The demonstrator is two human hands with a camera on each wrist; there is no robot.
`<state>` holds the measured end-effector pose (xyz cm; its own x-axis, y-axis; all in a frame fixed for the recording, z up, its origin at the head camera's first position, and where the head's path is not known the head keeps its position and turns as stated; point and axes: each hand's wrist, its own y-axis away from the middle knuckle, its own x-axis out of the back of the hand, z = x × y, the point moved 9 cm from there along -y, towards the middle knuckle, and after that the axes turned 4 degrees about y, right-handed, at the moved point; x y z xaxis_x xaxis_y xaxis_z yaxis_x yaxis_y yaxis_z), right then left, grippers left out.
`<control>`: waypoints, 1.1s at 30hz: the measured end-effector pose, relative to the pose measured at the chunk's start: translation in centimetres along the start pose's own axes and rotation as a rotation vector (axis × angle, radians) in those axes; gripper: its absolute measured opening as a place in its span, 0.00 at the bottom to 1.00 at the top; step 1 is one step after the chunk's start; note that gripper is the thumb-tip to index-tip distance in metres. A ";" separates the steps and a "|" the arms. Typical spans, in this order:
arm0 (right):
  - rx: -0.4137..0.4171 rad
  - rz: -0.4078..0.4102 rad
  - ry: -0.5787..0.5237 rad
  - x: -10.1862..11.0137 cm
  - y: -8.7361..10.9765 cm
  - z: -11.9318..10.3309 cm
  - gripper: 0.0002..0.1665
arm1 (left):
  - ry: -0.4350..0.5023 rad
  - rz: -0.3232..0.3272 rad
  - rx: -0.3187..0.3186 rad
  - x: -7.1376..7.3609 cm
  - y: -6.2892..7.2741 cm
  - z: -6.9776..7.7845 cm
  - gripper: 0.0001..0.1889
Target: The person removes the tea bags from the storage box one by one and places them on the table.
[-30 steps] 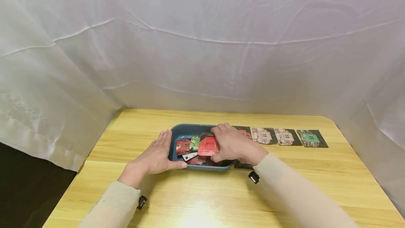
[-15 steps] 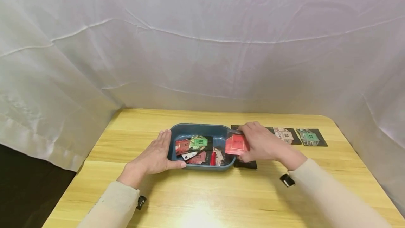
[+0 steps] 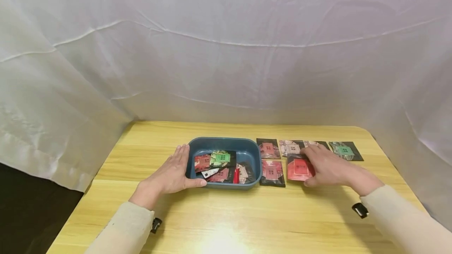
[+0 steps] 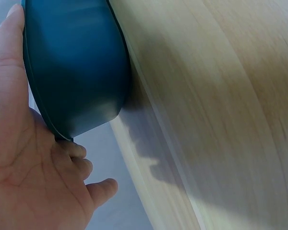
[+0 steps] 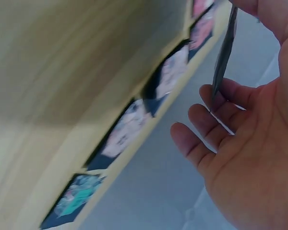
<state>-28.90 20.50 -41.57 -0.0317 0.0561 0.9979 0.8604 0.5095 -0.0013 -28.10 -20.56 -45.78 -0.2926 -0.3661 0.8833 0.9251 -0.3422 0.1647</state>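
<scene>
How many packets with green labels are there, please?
2: one packet in the blue bin, another packet furthest right on the table; the bin may hide more.

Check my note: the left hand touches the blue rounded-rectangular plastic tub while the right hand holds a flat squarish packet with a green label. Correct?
Not quite: the flat squarish packet in the right hand is red-labelled, not green-labelled; the head view shows it. The rest stands: the left hand touches the blue rounded-rectangular plastic tub.
</scene>
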 end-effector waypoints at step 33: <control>-0.014 -0.087 -0.043 -3.6 -0.4 0.7 0.59 | 0.006 -0.009 -0.002 -0.1 -0.1 -0.1 0.74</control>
<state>-29.45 20.70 -45.18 -0.1288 0.0491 0.9905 0.8602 0.5024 0.0870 -28.15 -20.58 -45.91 -0.3026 -0.3681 0.8791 0.9219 -0.3471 0.1720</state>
